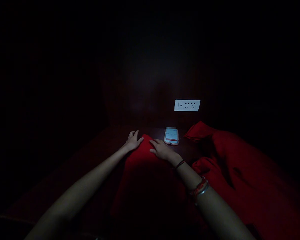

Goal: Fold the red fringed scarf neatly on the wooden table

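A red cloth (146,146) lies on the dark table between my two hands, its far end narrow and lit, its near part lost in shadow. My left hand (133,141) is at the cloth's left edge, thumb against the fabric and fingers reaching past it onto the tabletop. On the right side, my right hand (161,149) rests on the cloth with its fingers stretched out and apart. Neither hand is closed around the fabric.
Just beyond my right hand lies a phone (171,136) with its screen lit. A white socket plate (187,105) is on the dark wall behind it. More red fabric (240,160) is heaped at the right. The surroundings are very dark.
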The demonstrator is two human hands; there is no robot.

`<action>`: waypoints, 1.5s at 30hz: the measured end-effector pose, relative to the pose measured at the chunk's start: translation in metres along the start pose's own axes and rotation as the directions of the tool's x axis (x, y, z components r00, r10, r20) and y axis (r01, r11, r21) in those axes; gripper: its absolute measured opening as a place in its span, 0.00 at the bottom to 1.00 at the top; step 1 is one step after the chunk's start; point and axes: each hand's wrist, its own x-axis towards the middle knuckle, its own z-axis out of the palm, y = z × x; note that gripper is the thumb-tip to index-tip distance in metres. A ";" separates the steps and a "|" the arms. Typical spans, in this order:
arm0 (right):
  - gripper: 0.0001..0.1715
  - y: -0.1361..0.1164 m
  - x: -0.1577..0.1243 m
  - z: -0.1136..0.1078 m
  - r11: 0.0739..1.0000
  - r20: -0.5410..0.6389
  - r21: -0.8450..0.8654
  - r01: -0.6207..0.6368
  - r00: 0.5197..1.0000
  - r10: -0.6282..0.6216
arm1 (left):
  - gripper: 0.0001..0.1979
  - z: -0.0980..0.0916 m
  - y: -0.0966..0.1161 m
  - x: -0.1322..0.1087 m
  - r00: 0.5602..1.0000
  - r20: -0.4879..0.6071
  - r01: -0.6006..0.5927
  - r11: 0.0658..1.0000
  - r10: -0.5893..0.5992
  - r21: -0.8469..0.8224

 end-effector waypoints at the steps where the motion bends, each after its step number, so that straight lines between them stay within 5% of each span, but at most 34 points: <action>1: 0.32 -0.001 0.001 0.004 1.000 0.094 0.016 0.004 0.996 -0.006 | 0.33 0.000 -0.003 -0.017 0.998 0.066 -0.015 0.999 0.012 0.040; 3: 0.36 -0.001 0.001 0.012 0.998 0.236 0.005 -0.062 0.970 0.060 | 0.36 -0.002 -0.007 -0.051 0.981 0.192 -0.051 0.991 0.027 0.122; 6: 0.39 -0.002 0.000 0.016 0.989 0.293 -0.055 -0.135 0.945 0.145 | 0.39 -0.005 -0.010 -0.086 0.958 0.285 -0.038 0.970 -0.033 0.239; 10: 0.39 -0.003 0.007 0.006 0.984 0.339 -0.128 -0.126 0.927 0.163 | 0.42 -0.013 -0.011 -0.094 0.941 0.322 0.015 0.962 -0.106 0.272; 14: 0.29 -0.004 0.033 -0.010 0.988 0.204 -0.113 0.107 0.975 -0.083 | 0.45 -0.024 -0.017 -0.088 0.923 0.371 0.005 0.969 -0.100 0.248; 16: 0.27 -0.006 0.050 -0.014 0.950 0.122 -0.119 0.289 0.954 -0.275 | 0.46 -0.028 -0.021 -0.087 0.908 0.408 -0.011 0.967 -0.098 0.255; 21: 0.21 -0.016 0.089 -0.008 0.864 0.300 -0.161 0.477 0.858 -0.417 | 0.47 -0.025 -0.026 -0.087 0.904 0.418 -0.031 0.958 -0.095 0.284; 25: 0.12 -0.014 0.111 -0.007 0.869 0.368 -0.225 0.441 0.864 -0.343 | 0.45 -0.018 -0.030 -0.089 0.917 0.392 -0.053 0.953 -0.072 0.299; 29: 0.12 0.003 0.121 -0.011 0.866 0.312 -0.267 0.423 0.888 -0.337 | 0.40 -0.009 -0.036 -0.093 0.948 0.318 -0.094 0.940 -0.017 0.329; 34: 0.14 0.005 0.110 -0.005 0.884 0.095 -0.329 0.331 0.943 -0.318 | 0.32 -0.011 -0.026 -0.095 0.994 0.069 -0.104 0.915 0.084 0.389; 37: 0.20 -0.008 0.094 0.002 0.917 -0.116 -0.299 0.265 0.944 -0.310 | 0.25 -0.017 -0.014 -0.095 0.965 -0.093 -0.189 0.894 0.246 0.406; 39: 0.25 -0.011 0.081 0.005 0.948 -0.156 -0.228 0.221 0.953 -0.260 | 0.24 -0.018 -0.009 -0.097 0.920 -0.030 -0.350 0.855 0.390 0.382; 41: 0.29 -0.007 0.068 0.010 0.973 -0.056 -0.163 0.161 0.984 -0.172 | 0.24 -0.016 -0.009 -0.101 0.876 0.099 -0.477 0.814 0.473 0.332; 45: 0.33 0.008 0.049 0.021 0.991 0.216 -0.119 0.057 0.976 -0.030 | 0.28 -0.013 -0.012 -0.108 0.872 0.210 -0.488 0.819 0.442 0.303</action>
